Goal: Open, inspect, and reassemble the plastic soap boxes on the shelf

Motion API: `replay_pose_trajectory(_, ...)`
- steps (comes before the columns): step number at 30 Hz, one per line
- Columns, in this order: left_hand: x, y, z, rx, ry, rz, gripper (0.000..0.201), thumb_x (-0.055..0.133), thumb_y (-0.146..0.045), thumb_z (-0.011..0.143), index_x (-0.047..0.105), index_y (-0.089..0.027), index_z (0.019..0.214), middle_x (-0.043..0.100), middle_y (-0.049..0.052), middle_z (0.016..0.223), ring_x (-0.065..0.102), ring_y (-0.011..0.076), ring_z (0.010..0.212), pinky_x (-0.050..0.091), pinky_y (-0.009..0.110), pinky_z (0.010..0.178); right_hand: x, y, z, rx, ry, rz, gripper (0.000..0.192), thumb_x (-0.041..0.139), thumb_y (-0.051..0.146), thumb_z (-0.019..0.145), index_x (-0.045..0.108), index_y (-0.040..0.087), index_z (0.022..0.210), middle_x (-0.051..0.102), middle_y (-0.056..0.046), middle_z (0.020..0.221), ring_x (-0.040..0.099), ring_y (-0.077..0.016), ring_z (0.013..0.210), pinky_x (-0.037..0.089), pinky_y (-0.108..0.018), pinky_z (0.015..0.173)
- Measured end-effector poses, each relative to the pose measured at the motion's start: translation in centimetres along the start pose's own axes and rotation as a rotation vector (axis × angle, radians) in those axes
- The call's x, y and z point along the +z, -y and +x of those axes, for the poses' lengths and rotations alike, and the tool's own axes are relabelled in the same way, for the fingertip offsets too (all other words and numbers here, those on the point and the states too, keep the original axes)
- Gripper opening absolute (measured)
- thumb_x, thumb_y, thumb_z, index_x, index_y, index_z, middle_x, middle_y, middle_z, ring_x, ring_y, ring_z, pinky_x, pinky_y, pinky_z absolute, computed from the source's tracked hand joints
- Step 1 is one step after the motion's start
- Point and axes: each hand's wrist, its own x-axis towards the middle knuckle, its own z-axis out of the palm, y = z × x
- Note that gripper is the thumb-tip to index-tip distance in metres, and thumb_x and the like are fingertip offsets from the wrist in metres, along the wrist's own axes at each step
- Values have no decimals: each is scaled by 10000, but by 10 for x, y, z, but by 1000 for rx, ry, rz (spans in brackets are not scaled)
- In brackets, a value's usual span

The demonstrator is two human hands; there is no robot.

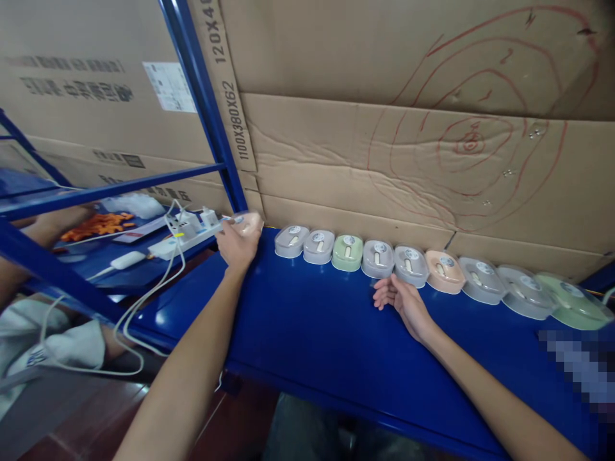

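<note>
Case, peach [250, 223]: gripped side-on by left hand [235, 248], seemingly for steadiness. Nine similar boxes [347, 254]: beyond empty, half-curled right hand [403, 302], lined along cardboard [317, 160], presumably for neatness.

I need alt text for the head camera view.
A person's left hand holds a peach clear-lidded case, left of nine similar cases lined up on a blue table; the open right hand is near the row's middle.

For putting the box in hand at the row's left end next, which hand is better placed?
Probably the left: the left hand grips the box, just beyond the left end of the row of boxes. The right hand seems to hold nothing and is near the row's middle.
</note>
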Motion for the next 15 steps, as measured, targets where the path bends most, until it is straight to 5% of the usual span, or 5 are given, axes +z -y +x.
replay_pose_trajectory(4,-14,-49,-20,298,-109,-131,715,790,-462,871,488,-167,1448,556,211,1461,524,428,1440,409,537,1245,0,-1,0,-4,8,0,548,723,732,958,791,188,947,793,-95,823,731,-222,700,556,-365,681)
replay_pose_trajectory(9,-7,-116,-92,787,-6,-404,724,831,-460,836,514,-166,1417,561,182,1401,548,399,1398,443,522,1217,2,3,-1,-5,16,38,560,722,746,951,785,193,1007,806,-94,869,738,-222,711,567,-352,675)
replay_pose_trajectory(13,16,-135,-162,1183,128,-619,769,868,-498,822,538,-203,1450,542,206,1414,591,378,1335,538,525,1108,3,7,-2,-31,28,113,604,713,815,908,764,243,1094,822,-96,985,763,-250,760,595,-372,687)
replay_pose_trajectory(15,25,-133,-185,1266,213,-636,773,868,-493,833,534,-239,1481,533,208,1447,591,381,1344,556,549,1085,3,8,-2,-53,35,131,635,716,849,876,757,261,1111,824,-96,1000,772,-278,802,609,-396,701)
